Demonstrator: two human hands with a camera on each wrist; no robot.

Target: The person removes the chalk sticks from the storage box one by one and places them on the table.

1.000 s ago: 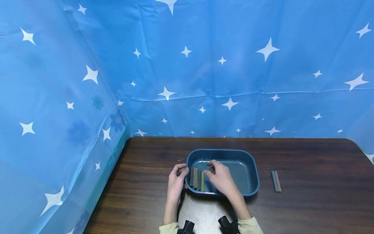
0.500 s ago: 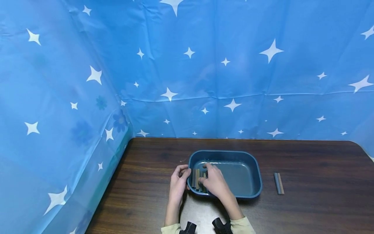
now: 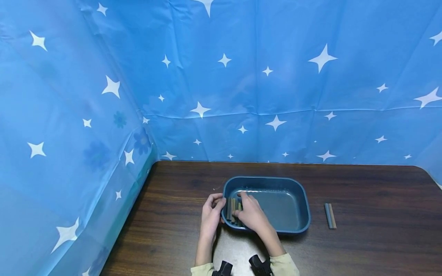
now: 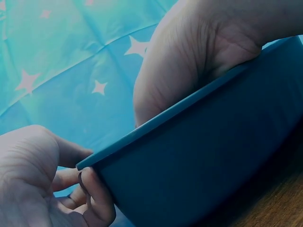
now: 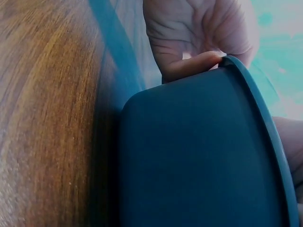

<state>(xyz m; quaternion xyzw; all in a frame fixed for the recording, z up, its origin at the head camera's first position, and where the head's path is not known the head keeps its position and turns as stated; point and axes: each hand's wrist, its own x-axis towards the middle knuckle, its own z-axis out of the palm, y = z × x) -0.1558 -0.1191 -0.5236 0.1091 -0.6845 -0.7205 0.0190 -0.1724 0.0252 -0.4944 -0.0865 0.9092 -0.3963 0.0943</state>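
Observation:
A dark blue rectangular tub (image 3: 284, 207) with rounded corners sits on the table. My left hand (image 3: 209, 219) pinches its left rim, thumb on top and fingers curled beneath, as the left wrist view shows. Inside the tub's left end, several short, thin, dull-coloured sticks (image 3: 231, 209) lie side by side. My right hand (image 3: 253, 215) reaches over the near rim, its thumb and fingers bent around a stick at the right end of this row. The hand covers most of that stick, and in both wrist views the tub wall (image 5: 189, 151) hides the fingertips.
Two more sticks, one blue-grey (image 3: 327, 216) and one brown (image 3: 332, 216), lie together on the brown wooden table (image 3: 380, 214) right of the tub. A blue star-patterned cloth (image 3: 293, 88) hangs behind and to the left.
My right hand has moved left inside the tub, bringing a stick against the row, and has then shifted only slightly. My left hand keeps its grip on the rim.

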